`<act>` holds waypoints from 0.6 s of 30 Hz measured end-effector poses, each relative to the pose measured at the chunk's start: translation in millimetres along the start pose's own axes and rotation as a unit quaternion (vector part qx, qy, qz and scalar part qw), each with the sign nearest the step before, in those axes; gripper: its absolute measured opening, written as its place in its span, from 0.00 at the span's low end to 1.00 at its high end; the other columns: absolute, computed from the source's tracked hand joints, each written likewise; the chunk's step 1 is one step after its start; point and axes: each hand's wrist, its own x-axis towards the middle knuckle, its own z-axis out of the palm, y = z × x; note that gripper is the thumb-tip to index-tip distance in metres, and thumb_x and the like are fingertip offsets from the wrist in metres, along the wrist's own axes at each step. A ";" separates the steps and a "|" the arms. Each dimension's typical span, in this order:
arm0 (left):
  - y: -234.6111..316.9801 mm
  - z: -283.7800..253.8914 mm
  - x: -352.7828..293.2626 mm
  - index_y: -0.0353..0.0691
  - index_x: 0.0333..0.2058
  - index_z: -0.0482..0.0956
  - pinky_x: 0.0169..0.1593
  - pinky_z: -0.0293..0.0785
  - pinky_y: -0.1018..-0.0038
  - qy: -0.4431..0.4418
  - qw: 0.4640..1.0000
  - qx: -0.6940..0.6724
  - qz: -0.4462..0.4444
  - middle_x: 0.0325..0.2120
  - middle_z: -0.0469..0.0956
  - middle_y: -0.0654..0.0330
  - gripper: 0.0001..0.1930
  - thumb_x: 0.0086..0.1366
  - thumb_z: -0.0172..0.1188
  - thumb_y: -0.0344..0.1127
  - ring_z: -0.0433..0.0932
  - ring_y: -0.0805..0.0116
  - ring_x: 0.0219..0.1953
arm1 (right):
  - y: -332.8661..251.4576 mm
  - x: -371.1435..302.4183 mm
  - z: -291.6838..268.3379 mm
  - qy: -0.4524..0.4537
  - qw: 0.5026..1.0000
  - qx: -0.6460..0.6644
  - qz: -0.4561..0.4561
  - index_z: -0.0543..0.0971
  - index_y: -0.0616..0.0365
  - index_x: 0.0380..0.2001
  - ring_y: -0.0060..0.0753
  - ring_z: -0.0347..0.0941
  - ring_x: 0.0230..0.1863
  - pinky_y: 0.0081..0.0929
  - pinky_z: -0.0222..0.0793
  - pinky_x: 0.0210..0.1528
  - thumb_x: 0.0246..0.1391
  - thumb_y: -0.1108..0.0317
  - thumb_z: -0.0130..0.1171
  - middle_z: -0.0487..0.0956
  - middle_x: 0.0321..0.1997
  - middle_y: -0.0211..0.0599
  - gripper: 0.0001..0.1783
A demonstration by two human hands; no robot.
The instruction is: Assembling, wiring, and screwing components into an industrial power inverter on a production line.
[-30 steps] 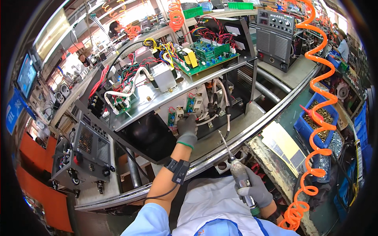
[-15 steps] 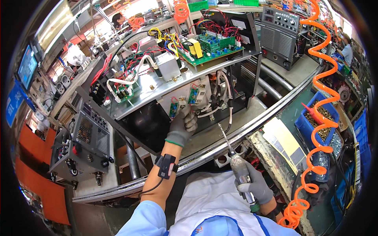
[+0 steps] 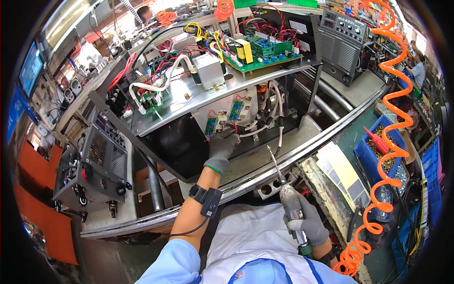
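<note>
My right hand [image 3: 309, 225], in a grey glove, is closed around a pneumatic screwdriver [image 3: 291, 208]. Its long bit [image 3: 275, 164] points up and away, toward the open side of a machine chassis [image 3: 172, 146]. Inside that side my gloved left hand [image 3: 221, 150] is at the lower edge of a pale mounting plate [image 3: 224, 106]. Its fingers are curled, and what they hold, if anything, is hidden. Just above it are two small green circuit boards [image 3: 235, 110] with red wires. White cables [image 3: 279, 102] hang right of the plate.
On the chassis's top shelf are a large green circuit board [image 3: 267, 57] and bundled wires. Finished-looking grey machines stand left [image 3: 97, 163] and right [image 3: 340, 45]. A coiled orange air hose [image 3: 399, 102] hangs at right, before blue bins of screws [image 3: 378, 156]. Paper sheets [image 3: 338, 170] lie nearby.
My left hand has shifted down the plate, uncovering more of the small boards. The screwdriver stays in my right hand, nearly still. The whole view has shifted slightly.
</note>
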 end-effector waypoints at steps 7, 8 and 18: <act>-3.5 14.2 -34.6 0.43 0.21 0.76 0.26 0.69 0.64 0.307 0.602 0.629 0.385 0.19 0.75 0.57 0.10 0.51 0.57 0.42 0.75 0.56 0.23 | -3.5 1.8 4.5 0.006 1.000 0.000 -0.005 0.58 0.63 0.58 0.20 0.67 0.27 0.18 0.65 0.29 0.27 0.71 0.63 0.71 0.28 0.31 0.48; -9.7 10.8 -29.5 0.42 0.22 0.76 0.22 0.66 0.66 0.301 0.637 0.546 0.453 0.15 0.72 0.59 0.13 0.53 0.57 0.46 0.72 0.59 0.18 | -4.7 2.5 5.5 -0.001 1.000 -0.005 0.004 0.58 0.63 0.58 0.20 0.67 0.27 0.18 0.65 0.29 0.27 0.71 0.63 0.71 0.28 0.31 0.48; -17.0 3.9 -6.9 0.38 0.32 0.74 0.13 0.46 0.82 -0.066 0.983 -0.159 0.071 0.10 0.57 0.71 0.13 0.64 0.50 0.43 0.52 0.80 0.10 | -4.4 1.6 10.5 0.025 1.000 -0.014 0.002 0.59 0.64 0.56 0.22 0.67 0.21 0.18 0.66 0.22 0.21 0.65 0.65 0.70 0.25 0.34 0.50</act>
